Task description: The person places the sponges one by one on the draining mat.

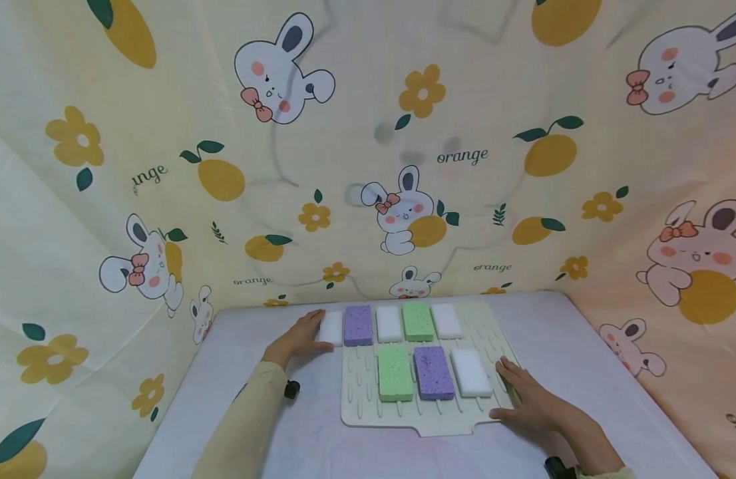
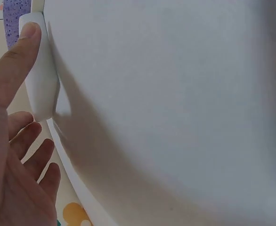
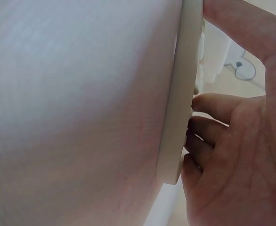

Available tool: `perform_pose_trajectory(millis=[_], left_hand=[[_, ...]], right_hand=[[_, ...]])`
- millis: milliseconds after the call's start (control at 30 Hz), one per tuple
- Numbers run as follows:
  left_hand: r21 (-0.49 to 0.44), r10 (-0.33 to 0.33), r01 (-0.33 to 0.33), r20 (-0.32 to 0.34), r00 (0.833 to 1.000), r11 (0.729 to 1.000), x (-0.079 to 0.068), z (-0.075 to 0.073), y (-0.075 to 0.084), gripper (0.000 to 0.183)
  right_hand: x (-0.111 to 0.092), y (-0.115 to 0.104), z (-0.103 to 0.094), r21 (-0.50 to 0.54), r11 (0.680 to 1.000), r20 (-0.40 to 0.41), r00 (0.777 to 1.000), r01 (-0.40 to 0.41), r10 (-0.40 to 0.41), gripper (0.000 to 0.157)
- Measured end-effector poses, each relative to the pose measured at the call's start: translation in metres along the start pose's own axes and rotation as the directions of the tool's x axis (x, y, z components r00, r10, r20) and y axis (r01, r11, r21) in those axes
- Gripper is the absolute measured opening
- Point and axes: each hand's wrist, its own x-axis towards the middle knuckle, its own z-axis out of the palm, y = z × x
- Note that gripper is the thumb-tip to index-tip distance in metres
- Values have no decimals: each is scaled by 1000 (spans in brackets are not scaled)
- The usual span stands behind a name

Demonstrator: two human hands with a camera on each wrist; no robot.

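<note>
A cream ridged drying mat (image 1: 388,417) lies on the table with sponges in two rows on it. My left hand (image 1: 297,338) spans the white sponge (image 1: 331,328) at the back row's left end, thumb at its near end and fingertips at the far one. In the left wrist view the thumb (image 2: 27,40) presses that sponge (image 2: 43,80). A purple sponge (image 1: 359,325) stands right beside it. My right hand (image 1: 532,396) rests at the mat's right edge, fingers spread and extended. The right wrist view shows its fingertips (image 3: 197,136) along the mat's rim (image 3: 175,113).
Farther along the back row are white, green (image 1: 418,321) and white sponges. The front row has a green sponge (image 1: 395,374), a purple sponge (image 1: 434,373) and a white sponge (image 1: 471,373). A rabbit-and-orange printed curtain (image 1: 344,166) surrounds the white-covered table (image 1: 308,426).
</note>
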Motion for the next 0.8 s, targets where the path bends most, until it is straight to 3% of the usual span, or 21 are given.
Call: perform_pose_trajectory(millis=[500,800], left_hand=[[-56,-12,14,26,1000,998,-1,-3,5,103],[-78,16,-17,-8,1000,997,-4,-1,1,102]], right_hand=[[-2,-4,-2,3,1000,-17,1000,26,-26,114],[-2,-3,-2,-2,1000,-17,999,29,-29,113]])
